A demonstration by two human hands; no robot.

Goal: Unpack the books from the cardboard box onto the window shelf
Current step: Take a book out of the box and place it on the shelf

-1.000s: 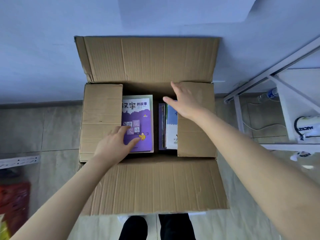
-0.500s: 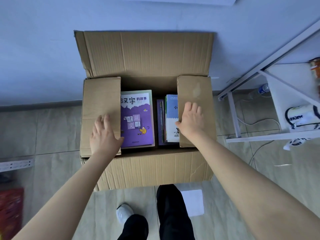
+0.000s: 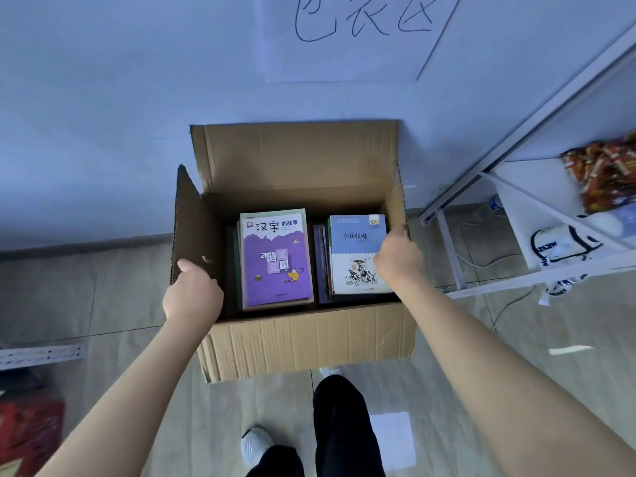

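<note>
A brown cardboard box [image 3: 303,339] stands on the floor against the wall with all flaps up. Inside, a purple book [image 3: 275,259] tops the left stack and a blue-and-white book [image 3: 354,249] tops the right stack, with darker books upright between them. My left hand [image 3: 192,294] grips the upright left side flap [image 3: 189,222] near its lower edge. My right hand [image 3: 397,256] grips the edge of the right side flap [image 3: 395,201], partly covering the blue-and-white book's right edge.
A white metal rack [image 3: 537,208] stands at the right with a white bag [image 3: 564,246] and orange packets [image 3: 605,177] on it. A handwritten paper sign [image 3: 351,32] hangs on the wall. My legs and a white shoe [image 3: 254,445] are below the box; a red item [image 3: 27,432] lies lower left.
Both side flaps, flat over the box before, now stand upright, pulled outward by my hands. The camera has pulled back and up, and both book stacks are fully uncovered.
</note>
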